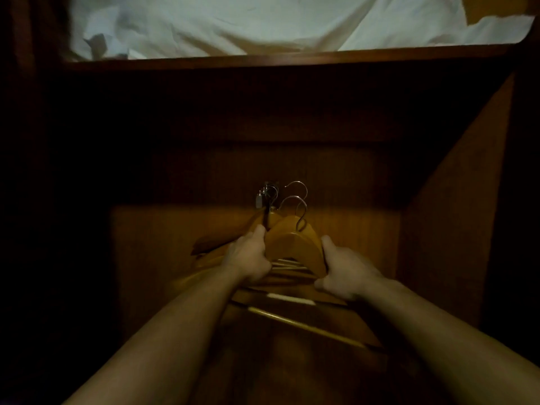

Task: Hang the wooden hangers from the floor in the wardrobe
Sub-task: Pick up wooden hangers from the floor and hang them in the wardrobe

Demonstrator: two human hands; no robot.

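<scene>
Left hand and right hand at frame centre, fingers of both curled around a stack of wooden hangers. The stack sits between them, metal hooks pointing toward the top of the frame. More hangers lie below the wrists, one with a pale bar. All around are dark wardrobe panels in dim light. In the upper frame a shelf carries crumpled white bedding.

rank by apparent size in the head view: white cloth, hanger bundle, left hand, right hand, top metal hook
1. white cloth
2. hanger bundle
3. left hand and right hand, about alike
4. top metal hook
</scene>
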